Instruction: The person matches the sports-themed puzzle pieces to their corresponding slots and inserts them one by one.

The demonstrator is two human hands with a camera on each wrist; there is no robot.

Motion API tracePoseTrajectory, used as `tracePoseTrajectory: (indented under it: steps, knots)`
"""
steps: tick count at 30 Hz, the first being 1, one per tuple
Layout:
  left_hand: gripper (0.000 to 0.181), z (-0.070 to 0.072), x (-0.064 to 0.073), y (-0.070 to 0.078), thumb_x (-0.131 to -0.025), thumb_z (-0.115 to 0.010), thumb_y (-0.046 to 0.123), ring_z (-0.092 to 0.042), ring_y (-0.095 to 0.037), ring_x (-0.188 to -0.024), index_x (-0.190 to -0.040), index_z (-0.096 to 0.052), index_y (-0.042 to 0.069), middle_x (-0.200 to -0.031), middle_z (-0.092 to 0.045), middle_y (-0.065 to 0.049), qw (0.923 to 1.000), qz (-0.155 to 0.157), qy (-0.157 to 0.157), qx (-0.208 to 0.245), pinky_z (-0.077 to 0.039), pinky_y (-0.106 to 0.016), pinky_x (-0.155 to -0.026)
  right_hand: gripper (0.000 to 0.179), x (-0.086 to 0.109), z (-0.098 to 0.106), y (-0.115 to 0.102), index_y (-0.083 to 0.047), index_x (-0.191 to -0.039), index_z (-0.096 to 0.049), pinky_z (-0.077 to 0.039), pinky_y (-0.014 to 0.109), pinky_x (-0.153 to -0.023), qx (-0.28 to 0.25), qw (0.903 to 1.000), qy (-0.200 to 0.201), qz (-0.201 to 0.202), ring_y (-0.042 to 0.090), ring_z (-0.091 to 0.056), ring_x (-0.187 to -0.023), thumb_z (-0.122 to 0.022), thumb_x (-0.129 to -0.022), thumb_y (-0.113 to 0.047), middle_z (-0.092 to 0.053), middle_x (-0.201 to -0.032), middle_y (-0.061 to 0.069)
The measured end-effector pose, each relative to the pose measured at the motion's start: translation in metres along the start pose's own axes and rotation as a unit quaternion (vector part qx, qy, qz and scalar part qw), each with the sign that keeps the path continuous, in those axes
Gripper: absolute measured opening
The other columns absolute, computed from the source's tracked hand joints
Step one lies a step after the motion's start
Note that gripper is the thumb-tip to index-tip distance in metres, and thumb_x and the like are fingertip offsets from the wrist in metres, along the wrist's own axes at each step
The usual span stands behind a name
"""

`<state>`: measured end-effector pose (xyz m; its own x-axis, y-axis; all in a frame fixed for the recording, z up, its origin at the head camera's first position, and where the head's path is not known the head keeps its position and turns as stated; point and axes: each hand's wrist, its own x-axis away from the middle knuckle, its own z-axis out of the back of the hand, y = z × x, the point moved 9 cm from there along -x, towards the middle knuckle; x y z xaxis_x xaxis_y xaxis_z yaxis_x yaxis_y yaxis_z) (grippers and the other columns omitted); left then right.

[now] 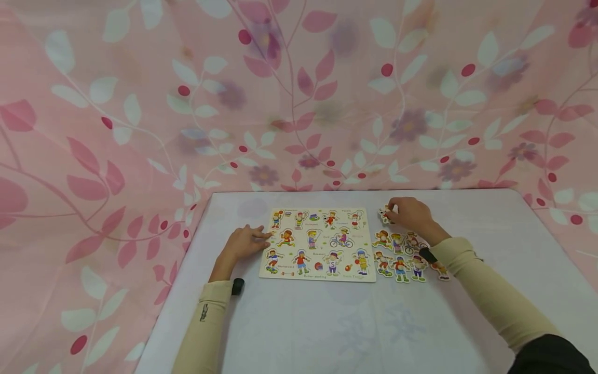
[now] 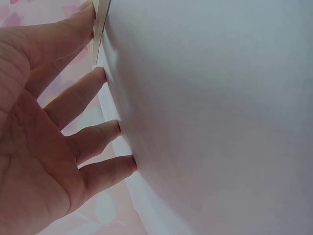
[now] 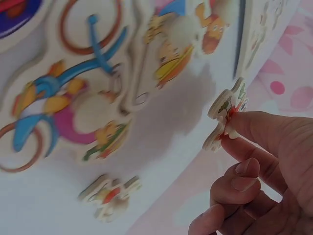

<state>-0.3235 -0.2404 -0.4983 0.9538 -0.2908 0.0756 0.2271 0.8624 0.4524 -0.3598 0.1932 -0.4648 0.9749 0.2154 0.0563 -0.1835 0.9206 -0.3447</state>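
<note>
My right hand [image 1: 415,215] pinches a small wooden puzzle piece [image 3: 228,117] between thumb and index finger, its other fingers curled below. The piece is tilted on edge in the right wrist view, showing red and green print. In the head view this hand is beyond the loose pieces. My left hand [image 1: 244,242] rests at the left edge of the cream puzzle board [image 1: 303,278], thumb and forefinger against its side. In the left wrist view the other fingers [image 2: 105,175] are spread, their tips on the white cloth. Printed children playing sports cover the board.
Several loose figure pieces [image 1: 401,269] lie right of the board, among them a cyclist piece [image 3: 73,98]. A small piece [image 3: 111,197] lies apart from it in the right wrist view. Behind the white-covered table [image 1: 308,322] hangs a pink floral cloth [image 1: 280,93].
</note>
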Motion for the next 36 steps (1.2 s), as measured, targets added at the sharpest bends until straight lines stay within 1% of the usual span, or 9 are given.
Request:
tracePoseTrajectory:
  steps: [7, 11, 17, 20, 23, 31, 36]
  knots:
    - [0.036, 0.0, 0.001, -0.002, -0.088, -0.075, 0.033, -0.032, -0.054, -0.134, -0.122, -0.072, 0.02, -0.138, -0.056, -0.008, 1.0, 0.008, -0.003, -0.002, -0.028, -0.059, -0.11, 0.022, -0.011, -0.004, -0.027, -0.005, -0.104, -0.068, -0.035, 0.03, -0.046, 0.001, 0.9996, 0.01, 0.026, 0.019, -0.046, -0.055, -0.066, -0.093, -0.024, -0.063, -0.071, 0.003]
    - [0.036, 0.001, 0.001, -0.002, -0.088, -0.075, 0.032, -0.031, -0.055, -0.134, -0.121, -0.072, 0.019, -0.138, -0.056, -0.009, 1.0, 0.009, -0.001, 0.002, -0.028, -0.059, -0.11, 0.021, -0.018, -0.007, -0.046, -0.006, -0.104, -0.069, -0.036, 0.031, -0.047, 0.003, 0.9989, 0.02, 0.042, 0.018, -0.046, -0.056, -0.066, -0.093, -0.024, -0.065, -0.079, 0.006]
    - [0.036, -0.001, 0.0, -0.005, -0.088, -0.075, 0.033, -0.032, -0.055, -0.134, -0.122, -0.072, 0.02, -0.138, -0.056, -0.008, 1.0, 0.005, -0.002, -0.003, -0.029, -0.059, -0.11, 0.019, -0.025, -0.014, -0.07, -0.007, -0.103, -0.07, -0.037, 0.031, -0.045, -0.004, 0.9977, 0.021, 0.064, 0.018, -0.048, -0.054, -0.066, -0.093, -0.024, -0.069, -0.09, 0.01]
    - [0.036, -0.001, 0.0, -0.005, -0.088, -0.075, 0.032, -0.031, -0.055, -0.134, -0.122, -0.071, 0.02, -0.138, -0.056, -0.008, 1.0, 0.005, -0.004, 0.0, -0.029, -0.059, -0.11, 0.018, -0.029, -0.018, -0.079, -0.008, -0.101, -0.07, -0.037, 0.03, -0.046, -0.005, 0.9974, 0.022, 0.069, 0.018, -0.048, -0.056, -0.067, -0.093, -0.024, -0.07, -0.095, 0.012]
    - [0.036, -0.001, 0.001, -0.005, -0.088, -0.075, 0.032, -0.03, -0.054, -0.135, -0.122, -0.071, 0.02, -0.138, -0.056, -0.008, 0.9999, 0.008, -0.005, 0.005, -0.028, -0.058, -0.11, 0.018, -0.033, -0.023, -0.087, -0.009, -0.1, -0.07, -0.037, 0.03, -0.048, -0.005, 0.9973, 0.02, 0.07, 0.018, -0.048, -0.059, -0.067, -0.093, -0.024, -0.07, -0.096, 0.011]
    - [0.035, 0.0, 0.0, -0.002, -0.089, -0.074, 0.031, -0.031, -0.056, -0.134, -0.122, -0.071, 0.019, -0.138, -0.056, -0.01, 1.0, 0.001, -0.004, -0.001, -0.028, -0.059, -0.11, 0.015, -0.04, -0.033, -0.104, -0.011, -0.096, -0.069, -0.039, 0.033, -0.051, 0.001, 0.9975, 0.014, 0.069, 0.019, -0.049, -0.061, -0.069, -0.091, -0.025, -0.069, -0.091, 0.009]
    - [0.035, -0.001, -0.001, -0.002, -0.089, -0.074, 0.031, -0.03, -0.056, -0.134, -0.122, -0.071, 0.02, -0.139, -0.055, -0.01, 1.0, 0.0, -0.005, 0.002, -0.028, -0.06, -0.109, 0.015, -0.044, -0.039, -0.113, -0.011, -0.096, -0.069, -0.041, 0.033, -0.053, -0.004, 0.9977, 0.003, 0.067, 0.019, -0.052, -0.064, -0.069, -0.092, -0.026, -0.069, -0.094, 0.008]
